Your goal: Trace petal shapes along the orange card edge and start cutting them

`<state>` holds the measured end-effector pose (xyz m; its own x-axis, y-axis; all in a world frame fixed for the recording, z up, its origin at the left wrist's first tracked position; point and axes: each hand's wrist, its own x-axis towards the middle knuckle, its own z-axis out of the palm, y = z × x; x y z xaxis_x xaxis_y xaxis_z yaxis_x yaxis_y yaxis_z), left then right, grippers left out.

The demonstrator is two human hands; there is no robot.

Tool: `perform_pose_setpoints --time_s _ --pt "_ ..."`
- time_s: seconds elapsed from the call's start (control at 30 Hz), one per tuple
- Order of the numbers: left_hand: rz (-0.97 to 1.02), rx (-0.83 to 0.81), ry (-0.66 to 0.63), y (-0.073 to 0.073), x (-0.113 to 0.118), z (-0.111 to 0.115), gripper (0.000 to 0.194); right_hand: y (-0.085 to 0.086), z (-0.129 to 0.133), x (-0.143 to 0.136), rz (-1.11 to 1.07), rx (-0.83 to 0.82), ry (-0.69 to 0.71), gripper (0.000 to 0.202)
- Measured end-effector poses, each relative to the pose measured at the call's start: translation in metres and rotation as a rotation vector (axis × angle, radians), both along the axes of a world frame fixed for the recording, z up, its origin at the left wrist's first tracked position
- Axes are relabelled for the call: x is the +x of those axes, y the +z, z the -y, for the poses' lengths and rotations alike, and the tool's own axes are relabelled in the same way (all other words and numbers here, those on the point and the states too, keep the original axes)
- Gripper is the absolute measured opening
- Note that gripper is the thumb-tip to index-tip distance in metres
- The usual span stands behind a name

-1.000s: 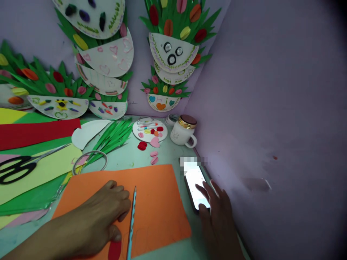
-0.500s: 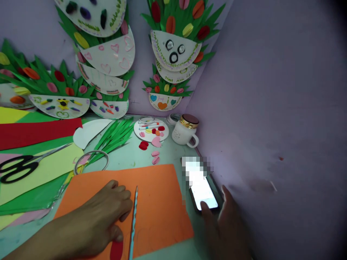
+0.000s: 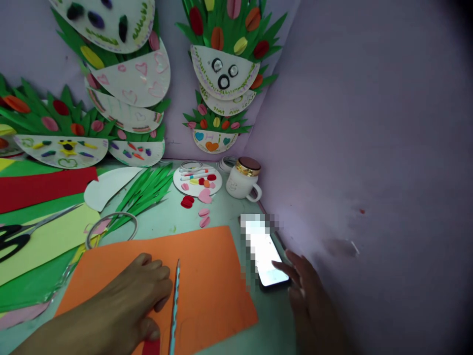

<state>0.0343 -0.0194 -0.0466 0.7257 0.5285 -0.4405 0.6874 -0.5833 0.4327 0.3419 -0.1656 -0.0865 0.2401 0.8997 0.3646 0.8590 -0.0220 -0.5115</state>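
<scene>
My left hand (image 3: 136, 291) rests on an orange paper sheet (image 3: 207, 276) with its fingers curled under. Its thumb presses on a red paper cutout (image 3: 151, 346), mostly out of view at the lower edge. Just right of this hand lies a blue patterned pencil (image 3: 175, 305), point away from me. My right hand (image 3: 308, 291) is at the lower right, fingers apart, with a fingertip over the lower part of a lit phone (image 3: 271, 268). The phone lies flat beside the wall, its upper screen blurred out.
Black-handled scissors (image 3: 22, 236) lie on coloured sheets at the left. Nearby are a tape-like ring (image 3: 136, 229), green paper leaves (image 3: 148, 190) and a white half plate (image 3: 107, 187). A plate with markers and cutouts (image 3: 177, 186) stands beside a lidded mug (image 3: 240, 185). Paper-plate crafts (image 3: 225, 74) hang behind.
My right hand has shifted its fingers over the phone; the thumb has come off the screen and another finger now reaches it. The view has turned slightly right. My left hand stays put.
</scene>
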Motion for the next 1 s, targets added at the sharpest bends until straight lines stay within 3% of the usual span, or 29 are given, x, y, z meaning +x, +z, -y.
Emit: perform_pose_setpoints --time_s 0.13,0.27,0.37,0.5,0.63,0.7,0.77,0.83,1.0 --pt "0.015 -0.001 0.001 -0.001 0.0 0.0 0.02 -0.007 -0.026 -0.001 0.089 -0.02 0.13 0.043" --pt "0.018 -0.003 0.015 0.002 0.001 0.001 0.02 0.001 -0.075 0.0 -0.053 0.056 -0.019 0.048" --pt "0.004 -0.017 0.034 0.004 0.001 0.002 0.02 0.016 -0.093 0.001 -0.106 0.143 -0.074 0.051" --pt "0.041 -0.012 0.02 0.001 -0.001 0.001 0.02 0.02 -0.067 -0.005 -0.22 0.237 -0.093 0.043" --pt "0.061 0.013 0.01 -0.003 -0.002 0.001 0.019 0.0 -0.015 -0.006 -0.223 0.269 -0.027 0.039" --pt "0.048 0.013 0.016 -0.003 -0.002 0.001 0.018 -0.01 0.001 -0.001 -0.136 0.231 0.036 0.039" --pt "0.032 0.009 0.017 -0.002 -0.001 0.0 0.017 -0.016 0.002 0.003 -0.022 0.103 0.129 0.039" --pt "0.029 0.008 0.004 0.0 -0.001 0.0 0.018 -0.016 -0.016 0.006 0.045 0.007 0.162 0.039" --pt "0.027 0.015 0.003 0.004 0.0 0.001 0.019 0.009 -0.089 0.001 -0.013 0.082 -0.088 0.051"
